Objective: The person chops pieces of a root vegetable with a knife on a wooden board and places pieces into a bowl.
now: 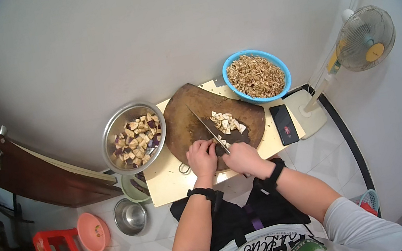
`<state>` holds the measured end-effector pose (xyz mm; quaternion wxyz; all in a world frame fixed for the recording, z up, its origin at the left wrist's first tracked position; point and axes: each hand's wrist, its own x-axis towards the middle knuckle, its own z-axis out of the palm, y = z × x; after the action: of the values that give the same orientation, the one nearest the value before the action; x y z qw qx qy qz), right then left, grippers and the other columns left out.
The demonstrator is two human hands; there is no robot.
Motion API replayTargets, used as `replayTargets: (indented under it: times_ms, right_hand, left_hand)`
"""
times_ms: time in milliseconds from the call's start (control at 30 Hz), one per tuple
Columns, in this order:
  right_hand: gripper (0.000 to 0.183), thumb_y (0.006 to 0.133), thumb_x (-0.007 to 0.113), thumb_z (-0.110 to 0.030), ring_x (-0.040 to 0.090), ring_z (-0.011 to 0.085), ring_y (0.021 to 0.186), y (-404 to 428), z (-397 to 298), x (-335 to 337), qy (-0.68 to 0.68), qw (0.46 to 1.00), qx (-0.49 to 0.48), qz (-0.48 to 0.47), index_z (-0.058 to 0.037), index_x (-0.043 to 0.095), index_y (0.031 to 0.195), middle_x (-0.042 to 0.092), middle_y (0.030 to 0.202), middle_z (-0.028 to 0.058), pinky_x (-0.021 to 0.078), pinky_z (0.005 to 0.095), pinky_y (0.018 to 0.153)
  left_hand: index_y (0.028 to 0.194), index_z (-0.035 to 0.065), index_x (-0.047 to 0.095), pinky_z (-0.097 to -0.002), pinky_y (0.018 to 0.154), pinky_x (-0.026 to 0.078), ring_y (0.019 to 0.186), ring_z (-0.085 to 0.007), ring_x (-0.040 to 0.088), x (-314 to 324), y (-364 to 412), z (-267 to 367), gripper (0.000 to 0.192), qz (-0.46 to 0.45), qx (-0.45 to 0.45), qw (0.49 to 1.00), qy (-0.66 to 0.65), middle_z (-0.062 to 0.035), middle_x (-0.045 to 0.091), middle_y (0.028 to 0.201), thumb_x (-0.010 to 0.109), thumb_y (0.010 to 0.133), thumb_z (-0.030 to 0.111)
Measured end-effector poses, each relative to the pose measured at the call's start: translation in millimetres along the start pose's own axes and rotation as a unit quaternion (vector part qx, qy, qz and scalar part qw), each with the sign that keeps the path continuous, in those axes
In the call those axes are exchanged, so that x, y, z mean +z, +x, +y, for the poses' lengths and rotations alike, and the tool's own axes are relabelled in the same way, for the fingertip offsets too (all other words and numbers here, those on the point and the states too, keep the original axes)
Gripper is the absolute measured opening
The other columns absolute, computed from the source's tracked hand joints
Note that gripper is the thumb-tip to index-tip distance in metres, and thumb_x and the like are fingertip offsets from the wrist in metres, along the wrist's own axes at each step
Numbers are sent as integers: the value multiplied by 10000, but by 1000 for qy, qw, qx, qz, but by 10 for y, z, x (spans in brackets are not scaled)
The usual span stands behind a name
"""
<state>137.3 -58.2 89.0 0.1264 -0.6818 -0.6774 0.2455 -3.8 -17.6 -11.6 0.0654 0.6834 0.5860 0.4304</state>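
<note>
My right hand grips the handle of a kitchen knife, whose blade points away to the upper left over a worn wooden chopping board. My left hand rests on the board just left of the blade, fingers bent against a small piece that they mostly hide. A few pale cut pieces lie by the blade. Beyond them is a heap of pale chopped pieces. A steel bowl left of the board holds eggplant chunks with purple skin.
A blue basin full of finely chopped brown bits stands at the back right. A phone lies on the yellow tabletop. On the floor are a steel pot, a pink basin and a red stool. A fan stands right.
</note>
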Motion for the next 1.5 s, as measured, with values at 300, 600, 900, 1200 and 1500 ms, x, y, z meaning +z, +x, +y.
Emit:
replayTargets:
  times_ms: [300,600,900,1200,1500]
  right_hand:
    - [433,911,548,-230,702,264,535,188,-145,-573,140,971,42,-190,85,655,634,667,593,167,591,393,583]
    - [468,935,541,-244,709,291,533,18,-65,-492,164,968,68,-177,95,679,643,675,594,188,605,399,584]
    - [456,930,538,-232,703,292,523,-68,-10,-441,127,977,38,-169,60,664,603,676,587,178,604,408,622]
    - [339,961,553,-205,679,258,487,-964,272,-423,154,959,110,-212,52,650,762,645,551,136,569,403,546]
    - [392,928,558,-281,722,360,624,-103,97,-170,113,990,53,-70,50,703,777,675,616,207,592,470,690]
  left_hand:
    - [911,140,781,-382,853,471,965,-250,645,-52,11,54,99,-21,-20,999,-12,-23,704,972,779,848,215]
    - [905,144,771,-385,829,464,946,-252,638,-17,-2,42,89,-4,-4,1000,-8,-15,693,952,776,855,218]
    - [889,141,767,-383,834,459,944,-249,635,-34,16,65,79,-5,-10,1000,-11,-14,691,944,776,853,211]
    - [885,146,770,-383,816,451,931,-244,629,-12,-2,44,74,-3,-2,1000,-10,-9,684,932,781,849,209]
    - [912,148,768,-384,829,458,941,-244,632,-49,4,33,87,-14,-9,1000,-11,-8,689,949,779,846,204]
